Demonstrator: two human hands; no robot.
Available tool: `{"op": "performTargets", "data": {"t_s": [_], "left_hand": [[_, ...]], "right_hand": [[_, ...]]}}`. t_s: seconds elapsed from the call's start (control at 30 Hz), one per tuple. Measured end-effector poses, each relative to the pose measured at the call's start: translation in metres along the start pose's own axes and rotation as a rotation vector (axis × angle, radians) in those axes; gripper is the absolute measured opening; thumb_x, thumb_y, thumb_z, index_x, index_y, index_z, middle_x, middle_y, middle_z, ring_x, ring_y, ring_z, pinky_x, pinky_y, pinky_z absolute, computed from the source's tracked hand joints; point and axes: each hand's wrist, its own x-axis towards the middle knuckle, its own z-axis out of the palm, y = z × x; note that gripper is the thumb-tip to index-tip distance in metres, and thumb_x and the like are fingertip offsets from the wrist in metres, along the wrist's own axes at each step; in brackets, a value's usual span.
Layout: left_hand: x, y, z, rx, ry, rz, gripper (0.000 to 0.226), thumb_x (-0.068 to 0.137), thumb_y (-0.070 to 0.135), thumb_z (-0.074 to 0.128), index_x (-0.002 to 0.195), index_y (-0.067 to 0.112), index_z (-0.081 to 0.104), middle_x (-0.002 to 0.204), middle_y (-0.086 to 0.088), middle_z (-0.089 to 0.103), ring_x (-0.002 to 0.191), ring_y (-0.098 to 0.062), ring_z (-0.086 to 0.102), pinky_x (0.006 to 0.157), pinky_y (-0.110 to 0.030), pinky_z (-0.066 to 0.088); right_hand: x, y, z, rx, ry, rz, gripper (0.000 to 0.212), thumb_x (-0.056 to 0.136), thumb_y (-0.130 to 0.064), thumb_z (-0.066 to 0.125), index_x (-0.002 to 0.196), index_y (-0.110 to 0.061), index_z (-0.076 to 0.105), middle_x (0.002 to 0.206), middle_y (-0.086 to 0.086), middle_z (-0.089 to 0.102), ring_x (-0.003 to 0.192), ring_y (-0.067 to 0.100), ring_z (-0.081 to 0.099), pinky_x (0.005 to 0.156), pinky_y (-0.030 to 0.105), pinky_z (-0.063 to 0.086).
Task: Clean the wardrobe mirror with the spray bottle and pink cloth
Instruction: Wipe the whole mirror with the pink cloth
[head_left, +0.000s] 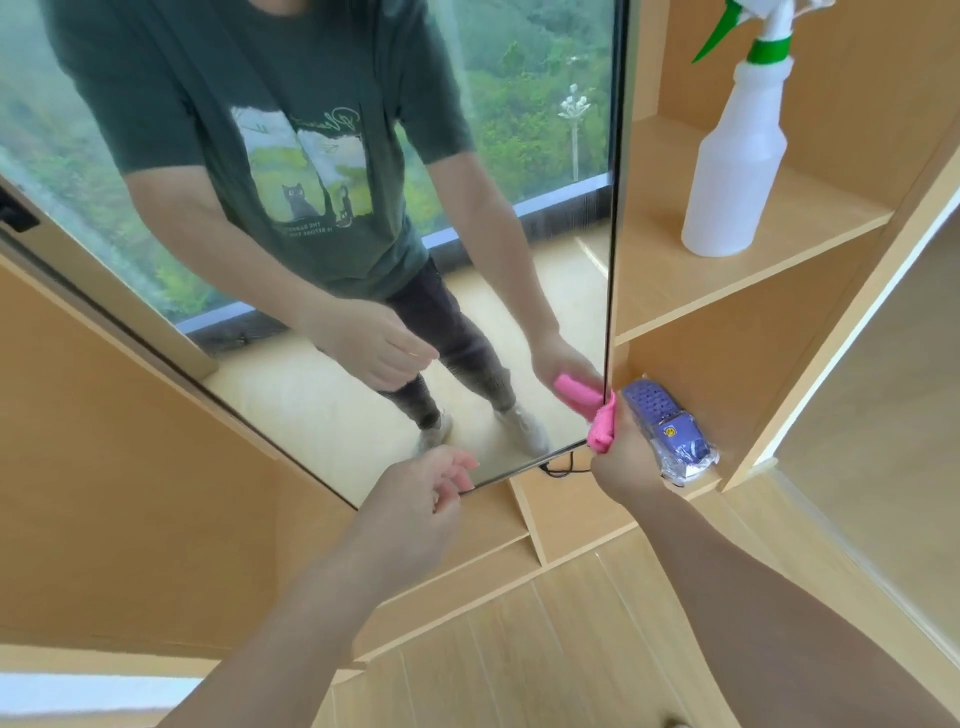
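Head view: the right hand (626, 454) grips the pink cloth (602, 428) against the mirror (363, 234) at its lower right corner, wiping apparently near done. Left hand (421, 499) hovers loosely curled, empty. Spray bottle (737, 156) stands on the shelf (675, 280).

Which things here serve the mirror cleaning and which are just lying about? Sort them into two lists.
For the job:
pink cloth, gripped in the right hand at the mirror's lower right edge
spray bottle, upright on the upper shelf

Lying about:
purple slippers in plastic wrap, lower cubby
black cord below the mirror
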Motion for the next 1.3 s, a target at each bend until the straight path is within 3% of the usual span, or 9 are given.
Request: {"op": "performTargets", "data": {"t_s": [0.1, 0.23, 0.4, 0.5, 0.6, 0.67, 0.87, 1.07, 1.3], "left_hand": [[0.003, 0.007, -0.005, 0.0, 0.009, 0.014, 0.039, 0.088, 0.002, 0.046, 0.108, 0.032, 0.061, 0.094, 0.015, 0.062, 0.076, -0.001, 0.056, 0.072, -0.015, 0.044], [0.006, 0.033, -0.011, 0.023, 0.008, 0.093, 0.043, 0.084, 0.001, 0.05, 0.11, 0.034, 0.058, 0.101, 0.021, 0.056, 0.094, -0.003, 0.054, 0.084, -0.019, 0.044], [0.005, 0.089, -0.029, 0.147, -0.001, 0.362, 0.06, 0.08, 0.027, 0.069, 0.135, 0.028, 0.044, 0.138, 0.015, 0.041, 0.127, -0.002, 0.039, 0.104, -0.031, 0.039], [-0.012, 0.123, -0.052, 0.057, 0.059, 0.403, 0.037, 0.082, 0.034, 0.065, 0.118, 0.036, 0.053, 0.108, 0.018, 0.06, 0.097, -0.001, 0.057, 0.082, -0.029, 0.05], [-0.033, 0.147, -0.084, -0.008, 0.205, 0.439, 0.01, 0.089, 0.032, 0.056, 0.096, 0.03, 0.063, 0.08, 0.01, 0.065, 0.075, -0.005, 0.06, 0.063, -0.026, 0.049], [-0.041, 0.162, -0.111, -0.024, 0.302, 0.475, 0.009, 0.091, 0.028, 0.057, 0.088, 0.028, 0.065, 0.074, 0.009, 0.064, 0.07, -0.006, 0.059, 0.058, -0.02, 0.045], [-0.063, 0.201, -0.192, 0.041, 0.506, 0.47, 0.025, 0.088, 0.021, 0.066, 0.066, 0.02, 0.054, 0.059, 0.009, 0.048, 0.056, -0.004, 0.045, 0.053, -0.015, 0.036], [-0.096, 0.235, -0.256, 0.029, 0.711, 0.417, 0.008, 0.087, 0.029, 0.067, 0.091, 0.023, 0.064, 0.08, 0.002, 0.065, 0.07, -0.011, 0.058, 0.058, -0.027, 0.047], [-0.128, 0.251, -0.294, 0.1, 0.866, 0.412, 0.007, 0.089, 0.02, 0.065, 0.092, 0.026, 0.061, 0.084, 0.01, 0.06, 0.074, -0.007, 0.055, 0.059, -0.013, 0.043]], "right_hand": [[0.004, 0.007, -0.008, -0.166, -0.109, 0.052, 0.062, 0.088, -0.01, 0.053, 0.146, -0.015, 0.029, 0.104, 0.002, 0.043, 0.091, 0.021, 0.048, 0.089, 0.041, 0.048], [-0.038, -0.022, -0.047, -0.196, -0.141, -0.048, 0.053, 0.085, -0.002, 0.05, 0.136, -0.017, 0.046, 0.109, 0.002, 0.043, 0.111, 0.03, 0.053, 0.084, 0.029, 0.041], [-0.12, -0.114, -0.116, -0.104, -0.104, -0.461, 0.041, 0.066, 0.0, 0.049, 0.094, -0.029, 0.059, 0.083, -0.006, 0.064, 0.077, 0.017, 0.059, 0.058, 0.028, 0.047], [-0.16, -0.166, -0.148, 0.026, -0.114, -0.654, 0.031, 0.069, -0.009, 0.054, 0.088, -0.034, 0.052, 0.079, -0.011, 0.062, 0.067, 0.006, 0.056, 0.054, 0.022, 0.044], [-0.186, -0.196, -0.173, 0.016, 0.139, -0.836, 0.04, 0.078, -0.015, 0.065, 0.106, -0.038, 0.049, 0.104, -0.023, 0.053, 0.089, -0.001, 0.055, 0.066, 0.013, 0.043], [-0.198, -0.22, -0.184, 0.031, 0.285, -0.979, 0.04, 0.081, -0.019, 0.066, 0.115, -0.032, 0.05, 0.11, -0.02, 0.051, 0.099, -0.002, 0.053, 0.074, 0.013, 0.044], [-0.202, -0.31, -0.207, 0.003, 0.273, -1.263, 0.026, 0.083, -0.026, 0.049, 0.108, -0.034, 0.051, 0.098, -0.02, 0.055, 0.09, -0.005, 0.051, 0.079, 0.006, 0.038], [-0.204, -0.391, -0.232, -0.039, 0.27, -1.452, 0.033, 0.085, -0.02, 0.062, 0.119, -0.019, 0.06, 0.105, -0.01, 0.06, 0.095, 0.003, 0.053, 0.079, 0.02, 0.046], [-0.214, -0.455, -0.261, -0.182, 0.254, -1.644, 0.012, 0.077, -0.009, 0.062, 0.087, -0.014, 0.065, 0.085, -0.004, 0.064, 0.086, 0.017, 0.058, 0.072, 0.036, 0.048]]}}
